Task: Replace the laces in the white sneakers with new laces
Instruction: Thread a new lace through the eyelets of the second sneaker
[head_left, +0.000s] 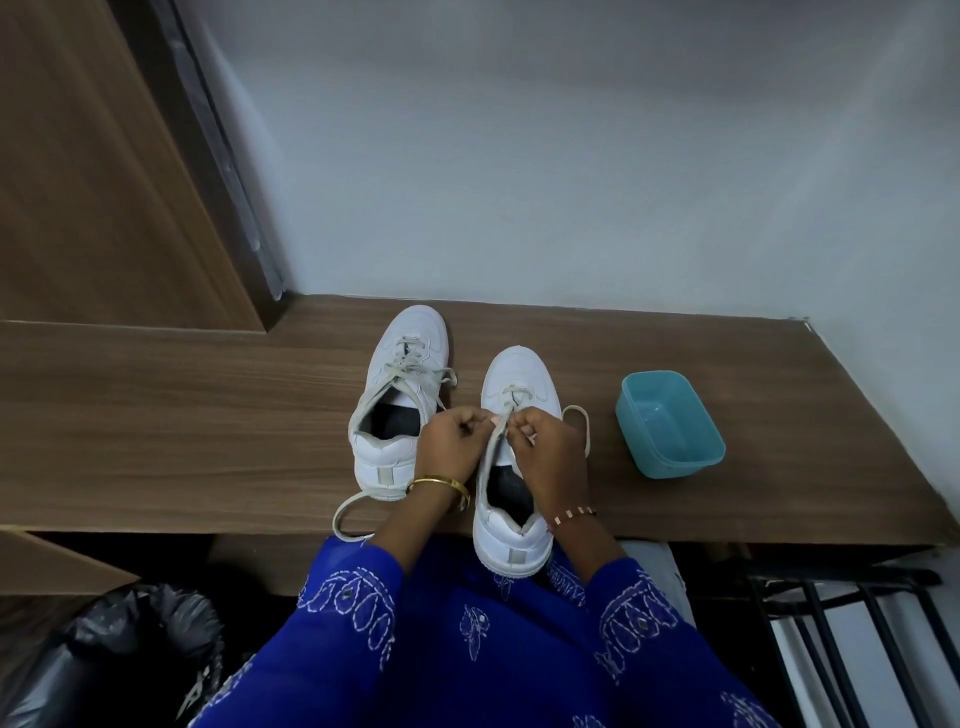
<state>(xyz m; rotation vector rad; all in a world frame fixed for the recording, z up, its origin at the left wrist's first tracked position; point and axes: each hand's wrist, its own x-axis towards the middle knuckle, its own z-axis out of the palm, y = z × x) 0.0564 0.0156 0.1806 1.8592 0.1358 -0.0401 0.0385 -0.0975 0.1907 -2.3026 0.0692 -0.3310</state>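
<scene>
Both hands, left hand (451, 441) and right hand (545, 447), pinch the greyish flat lace (497, 434) over the right white leather sneaker (519, 405) beneath them; hard tugging might drag it off the wooden shelf (182, 415).

Two white sneakers are counted on the wooden counter (208, 415): left sneaker (397, 395), right sneaker (519, 395). Two hands are seen, left hand (449, 441) and right hand (550, 452). One lace per sneaker is visible: left sneaker lace (410, 369), right sneaker lace (584, 426). One teal tub (670, 423) is counted. Two wrist bands: gold bangle (441, 486), beaded bracelet (571, 515). One black bin bag (114, 654).
</scene>
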